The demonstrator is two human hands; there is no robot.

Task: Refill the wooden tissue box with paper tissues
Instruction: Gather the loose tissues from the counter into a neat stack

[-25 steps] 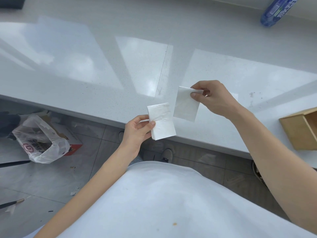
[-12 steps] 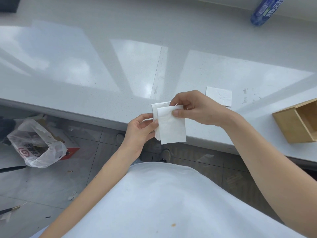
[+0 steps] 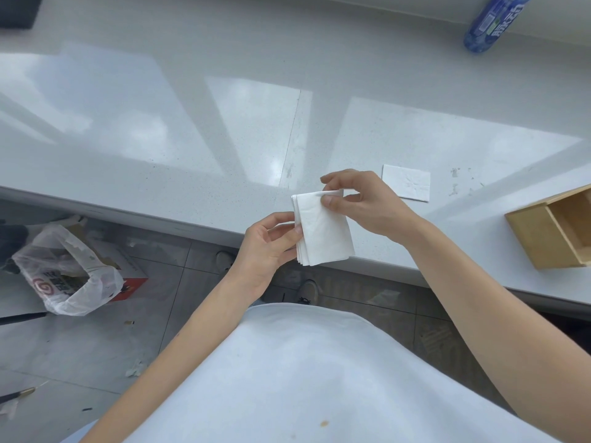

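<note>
A small stack of folded white paper tissues [image 3: 323, 235] hangs over the front edge of the white counter [image 3: 160, 148]. My left hand [image 3: 268, 247] pinches the stack's left side. My right hand [image 3: 361, 203] grips its top edge between thumb and fingers. One more folded tissue [image 3: 406, 182] lies flat on the counter just right of my right hand. The wooden tissue box [image 3: 550, 231] lies on its side at the right edge, its open compartment facing right, partly cut off by the frame.
A blue plastic bottle [image 3: 492, 22] lies at the counter's far right. A dark object [image 3: 19, 9] sits at the far left corner. Below the counter, a white plastic bag [image 3: 67, 270] rests on the tiled floor beside a red box.
My right hand brought a single tissue from the right onto the stack in my left hand, and now pinches the stack's top edge. A tissue on the counter came into sight.
</note>
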